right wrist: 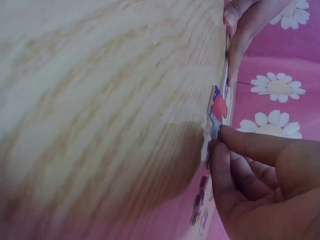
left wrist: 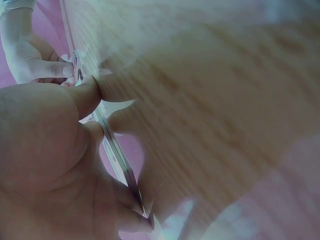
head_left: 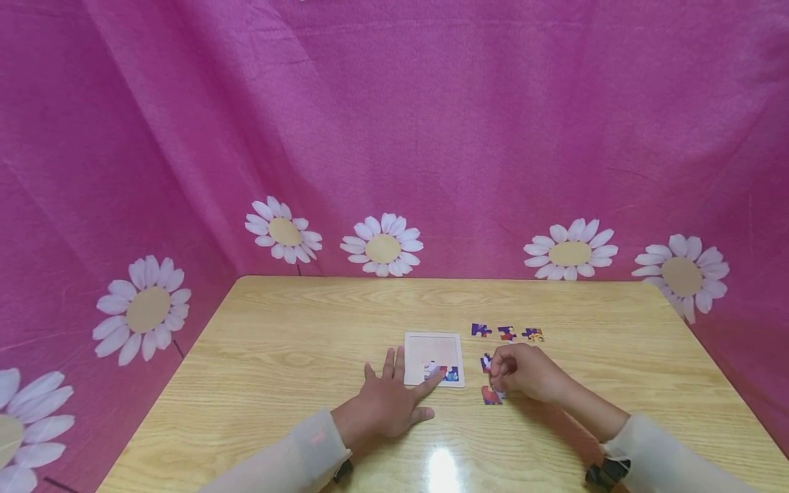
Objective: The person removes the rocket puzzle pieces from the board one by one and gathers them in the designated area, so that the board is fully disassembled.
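Note:
My left hand point(head_left: 387, 405) lies with spread, straight fingers at the lower left of a small square white puzzle tray point(head_left: 461, 352). Its index finger reaches over the tray's bottom edge onto the joined puzzle pieces point(head_left: 453, 374) and hides part of them. Just right of the tray, my right hand point(head_left: 530, 373) pinches a red and purple jigsaw piece point(right wrist: 218, 106) between thumb and forefinger. In the right wrist view that piece stands tilted up from the table. Another piece point(head_left: 485, 363) lies partly hidden behind the right hand's fingers.
Several loose jigsaw pieces point(head_left: 507, 333) lie in a row beyond the right hand. The wooden table point(head_left: 296, 342) reaches back to a pink curtain point(head_left: 431, 137) with white daisies, which also hangs along the sides.

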`<state>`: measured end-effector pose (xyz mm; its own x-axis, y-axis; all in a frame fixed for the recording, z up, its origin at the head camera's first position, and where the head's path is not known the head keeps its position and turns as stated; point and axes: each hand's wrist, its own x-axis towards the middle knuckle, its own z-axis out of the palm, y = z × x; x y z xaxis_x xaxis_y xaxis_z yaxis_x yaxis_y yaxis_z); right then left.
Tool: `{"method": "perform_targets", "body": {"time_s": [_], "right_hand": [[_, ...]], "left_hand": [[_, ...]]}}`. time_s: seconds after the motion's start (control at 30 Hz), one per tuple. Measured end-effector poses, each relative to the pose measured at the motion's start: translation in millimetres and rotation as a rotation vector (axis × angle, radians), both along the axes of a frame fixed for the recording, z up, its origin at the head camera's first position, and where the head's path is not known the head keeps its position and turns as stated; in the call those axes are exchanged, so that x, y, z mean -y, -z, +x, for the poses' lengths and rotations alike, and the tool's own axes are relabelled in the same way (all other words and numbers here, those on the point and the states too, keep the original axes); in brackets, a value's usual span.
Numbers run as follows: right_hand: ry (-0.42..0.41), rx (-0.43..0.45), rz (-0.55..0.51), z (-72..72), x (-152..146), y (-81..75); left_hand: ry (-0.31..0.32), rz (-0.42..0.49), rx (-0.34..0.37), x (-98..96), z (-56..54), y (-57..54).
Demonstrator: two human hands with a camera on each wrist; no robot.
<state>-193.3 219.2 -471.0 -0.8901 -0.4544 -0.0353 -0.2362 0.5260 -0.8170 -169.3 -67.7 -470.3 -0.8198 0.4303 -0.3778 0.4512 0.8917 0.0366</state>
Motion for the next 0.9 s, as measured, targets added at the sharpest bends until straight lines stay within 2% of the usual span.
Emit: {"method": "perform_targets", "body": {"time_s": [0.27, 0.67, 0.9], "right_hand": [[0.013, -0.024, 0.059, -0.2, 0, -1.6], [0.095, 0.046, 0.03, -10.1, 11, -3.4], [0.106, 0.069, -0.037, -24.5, 30, -1.1]], "left_hand": [[0.002, 0.006, -0.002, 0.6, -0.5, 1.0], [0.004, -0.001, -0.008, 0.5, -0.2, -0.1], [0.007, -0.007, -0.007, -0.1, 0.1, -0.1]]}}
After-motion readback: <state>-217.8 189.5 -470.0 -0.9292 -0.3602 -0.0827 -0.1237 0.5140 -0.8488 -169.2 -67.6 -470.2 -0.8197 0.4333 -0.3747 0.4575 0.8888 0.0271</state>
